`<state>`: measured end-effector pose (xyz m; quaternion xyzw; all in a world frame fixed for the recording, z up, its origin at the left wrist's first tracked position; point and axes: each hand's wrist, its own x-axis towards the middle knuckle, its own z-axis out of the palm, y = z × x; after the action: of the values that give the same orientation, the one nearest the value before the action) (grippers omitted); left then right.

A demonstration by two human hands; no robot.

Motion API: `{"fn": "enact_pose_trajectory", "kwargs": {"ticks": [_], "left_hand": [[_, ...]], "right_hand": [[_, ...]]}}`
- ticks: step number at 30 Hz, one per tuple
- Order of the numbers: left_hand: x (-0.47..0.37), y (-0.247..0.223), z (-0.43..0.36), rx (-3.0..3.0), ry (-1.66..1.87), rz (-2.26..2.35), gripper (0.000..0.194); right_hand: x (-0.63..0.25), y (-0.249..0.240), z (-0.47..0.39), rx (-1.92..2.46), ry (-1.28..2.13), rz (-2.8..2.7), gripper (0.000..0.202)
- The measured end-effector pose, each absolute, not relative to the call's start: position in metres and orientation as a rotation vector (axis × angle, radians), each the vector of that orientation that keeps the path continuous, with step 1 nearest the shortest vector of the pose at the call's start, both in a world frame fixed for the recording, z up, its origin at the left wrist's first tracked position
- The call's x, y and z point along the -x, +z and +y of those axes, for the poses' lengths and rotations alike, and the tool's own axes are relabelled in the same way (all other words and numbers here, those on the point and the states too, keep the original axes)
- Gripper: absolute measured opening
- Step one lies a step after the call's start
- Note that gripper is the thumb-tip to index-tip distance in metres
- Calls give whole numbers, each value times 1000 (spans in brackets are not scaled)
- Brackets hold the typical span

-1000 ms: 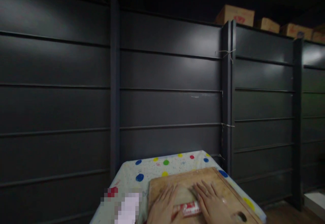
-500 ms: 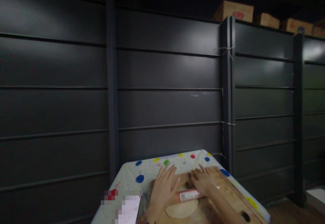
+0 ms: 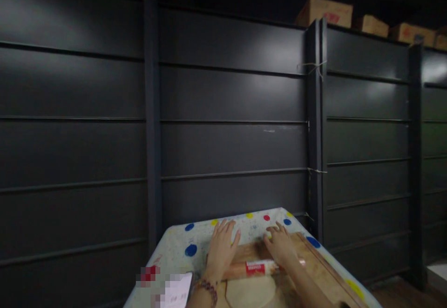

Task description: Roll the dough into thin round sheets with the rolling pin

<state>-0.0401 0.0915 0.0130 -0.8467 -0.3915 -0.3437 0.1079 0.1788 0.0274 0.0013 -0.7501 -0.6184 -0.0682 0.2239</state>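
A wooden rolling pin (image 3: 237,271) with a red and white label lies crosswise on a wooden board (image 3: 317,271). My left hand (image 3: 222,247) rests over its left part, fingers stretched out past it. Over the right part lies my right hand (image 3: 281,248), fingers spread and slightly bent. Both hands are open, with the palms or wrists on the pin and not wrapped round it. A flat, pale, roundish sheet of dough (image 3: 250,292) sits on the board just on the near side of the pin. A beaded bracelet (image 3: 209,290) circles my left wrist.
The board stands on a table with a white, colour-dotted cloth (image 3: 174,243). A phone (image 3: 179,289) with a lit screen lies left of my left forearm, partly blurred. Behind the table rises a dark panelled wall (image 3: 230,150). Cardboard boxes (image 3: 326,12) sit along its top.
The rolling pin has turned: its label now shows a large red part instead of mostly white. Both hands have moved slightly forward, and more of the dough shows. My view has shifted a little.
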Motion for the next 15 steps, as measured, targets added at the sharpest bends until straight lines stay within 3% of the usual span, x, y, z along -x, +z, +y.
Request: {"fn": "enact_pose_trajectory", "kwargs": {"ticks": [7,11,15], "left_hand": [[44,2,80,2640,-660,-1503,62],[55,-2,50,2718,-564,-1355,53],[69,-15,20,2696,-721,-1112,48]], "right_hand": [[-176,-8,16,2003,-347,-1850,43],[-172,-21,-9,1807,-506,-2107,37],[-162,-31,-43,1826,-469,-2029,40]]}}
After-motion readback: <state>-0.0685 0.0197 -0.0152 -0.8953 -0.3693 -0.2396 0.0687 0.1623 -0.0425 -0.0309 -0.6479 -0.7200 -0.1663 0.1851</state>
